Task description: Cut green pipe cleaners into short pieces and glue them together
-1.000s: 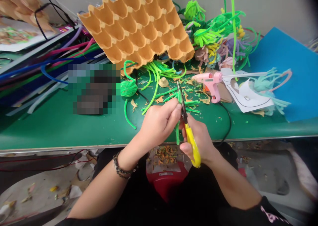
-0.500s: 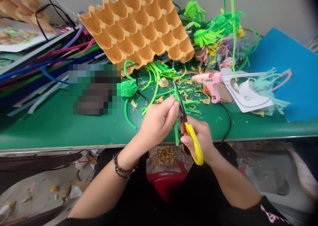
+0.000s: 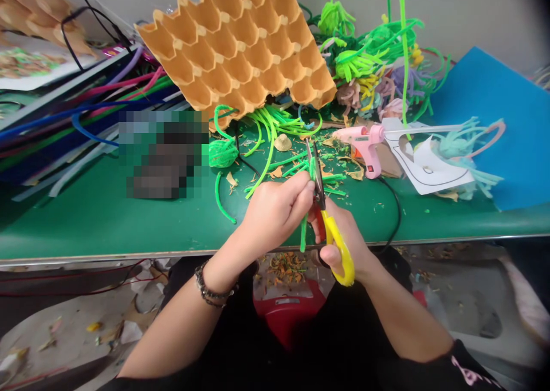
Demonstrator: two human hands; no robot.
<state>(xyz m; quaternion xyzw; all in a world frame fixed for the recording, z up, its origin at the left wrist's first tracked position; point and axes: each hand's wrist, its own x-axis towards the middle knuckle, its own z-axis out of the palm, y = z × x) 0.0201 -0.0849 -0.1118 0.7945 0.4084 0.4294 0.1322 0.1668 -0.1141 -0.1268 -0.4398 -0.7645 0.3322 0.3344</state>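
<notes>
My left hand [image 3: 275, 213] pinches a green pipe cleaner [image 3: 304, 233] over the front edge of the green table [image 3: 98, 219]. The stem hangs down between both hands. Closed around the yellow handles, my right hand [image 3: 346, 242] holds a pair of scissors [image 3: 324, 207]. The blades point away from me and sit against the pipe cleaner's upper end, just beside my left fingertips.
An orange egg tray [image 3: 240, 47] leans at the back. A pink glue gun [image 3: 365, 144] with a black cord, white paper cut-outs [image 3: 423, 161], a blue sheet [image 3: 507, 121], heaps of pipe cleaners [image 3: 369, 58] and green offcuts [image 3: 275, 150] lie around. A red bin [image 3: 286, 305] stands below.
The scissor blades opened and swung slightly left half a second ago, then came back together and upright. Both hands stayed nearly in place with the pipe cleaner.
</notes>
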